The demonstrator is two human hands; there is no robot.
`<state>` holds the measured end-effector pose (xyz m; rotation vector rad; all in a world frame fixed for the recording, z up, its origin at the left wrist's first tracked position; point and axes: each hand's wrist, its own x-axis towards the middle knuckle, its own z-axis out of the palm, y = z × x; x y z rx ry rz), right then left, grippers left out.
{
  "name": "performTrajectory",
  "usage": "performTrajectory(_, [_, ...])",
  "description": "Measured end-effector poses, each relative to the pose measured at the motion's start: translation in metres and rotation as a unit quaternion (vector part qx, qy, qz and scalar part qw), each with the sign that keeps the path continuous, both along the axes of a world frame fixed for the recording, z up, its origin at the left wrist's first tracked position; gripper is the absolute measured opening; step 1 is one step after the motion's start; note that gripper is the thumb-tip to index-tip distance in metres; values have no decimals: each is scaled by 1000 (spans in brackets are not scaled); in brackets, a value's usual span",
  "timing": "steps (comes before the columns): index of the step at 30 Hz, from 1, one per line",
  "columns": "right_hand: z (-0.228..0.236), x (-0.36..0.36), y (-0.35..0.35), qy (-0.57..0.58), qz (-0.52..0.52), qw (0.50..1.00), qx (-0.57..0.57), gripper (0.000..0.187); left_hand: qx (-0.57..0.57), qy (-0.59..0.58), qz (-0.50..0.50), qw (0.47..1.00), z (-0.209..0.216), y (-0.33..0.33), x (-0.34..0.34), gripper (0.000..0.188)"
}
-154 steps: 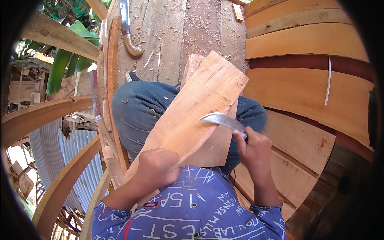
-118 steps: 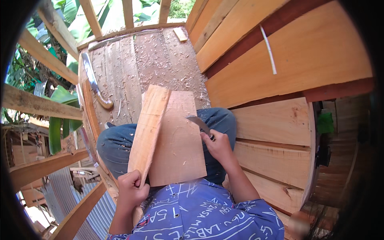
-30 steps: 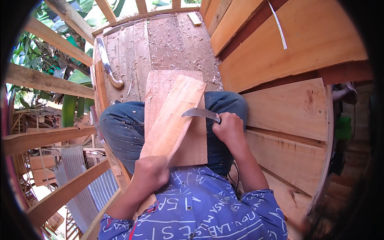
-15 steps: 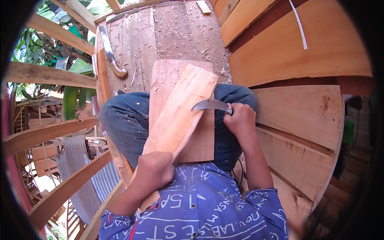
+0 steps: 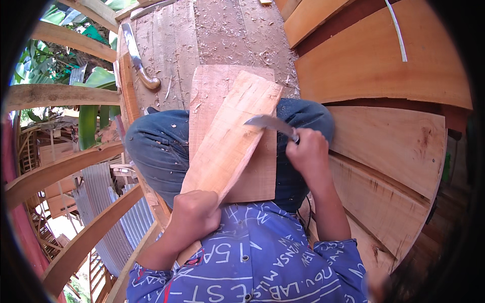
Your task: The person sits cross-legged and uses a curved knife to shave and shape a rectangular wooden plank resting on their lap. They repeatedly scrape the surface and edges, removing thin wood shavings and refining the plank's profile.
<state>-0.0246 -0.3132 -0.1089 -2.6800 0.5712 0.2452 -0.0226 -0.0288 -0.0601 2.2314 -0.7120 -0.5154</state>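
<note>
My left hand (image 5: 196,211) is closed round the near end of a long pale wooden board (image 5: 227,134). The board slants away to the upper right, over a wider flat plank (image 5: 257,177) that rests across my legs. In my right hand (image 5: 309,151) is the handle of a knife (image 5: 273,122) with a short curved blade. The blade lies over the right edge of the slanted board, its tip pointing left; whether it bites into the wood I cannot tell. Much of the handle is hidden in my fist.
A machete (image 5: 136,55) with a wooden grip lies on the plank floor (image 5: 217,35) at the far left, among scattered shavings. Wooden rails (image 5: 65,96) run along my left side. A wall of wide boards (image 5: 384,146) stands close on my right.
The knife has turned slightly, its handle end now lower, with my right hand a little farther right and nearer. My left hand keeps its hold on the board. The whole view has shifted slightly.
</note>
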Motion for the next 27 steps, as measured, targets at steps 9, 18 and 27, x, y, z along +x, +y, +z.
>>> performTrajectory(9, [21,-9,25,5,-72,976,208,29,-23,25,31,999,-1,5,6,20])
performTrajectory(18, [19,-9,2,-95,-5,995,42,33,-34,47,35,998,0,9,5,22])
performTrajectory(27, [18,-9,-20,-72,-43,996,-27,37,-59,49,32,997,-8,15,4,23])
